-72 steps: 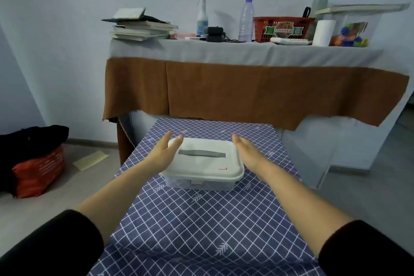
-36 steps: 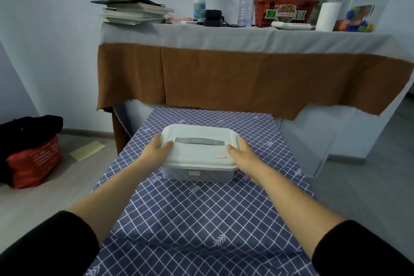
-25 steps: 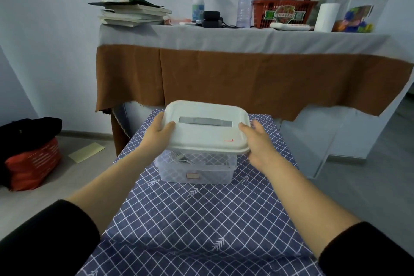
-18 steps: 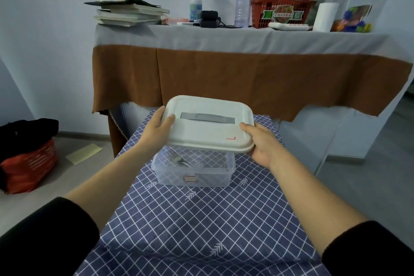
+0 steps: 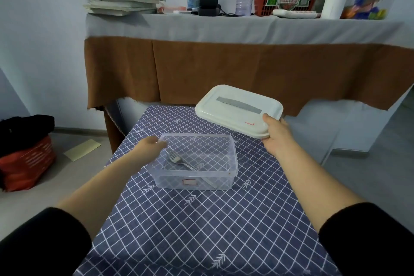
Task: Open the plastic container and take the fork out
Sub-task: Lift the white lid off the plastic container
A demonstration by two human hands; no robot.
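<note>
While the right hand [image 5: 276, 135] pinched the lid [image 5: 238, 110] beside the container [image 5: 197, 161], the left hand [image 5: 150, 148], fingers loosely together, touched its rim; the fork [image 5: 179, 160] inside looked light, stiff, slippery, best gripped mid-handle.

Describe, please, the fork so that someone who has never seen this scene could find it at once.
Start at the low table with the blue checked cloth; a clear plastic container stands open on it. The fork lies on its bottom, tines toward the left hand. It is the only metal piece there; the white lid is held aside in the right hand.
</note>
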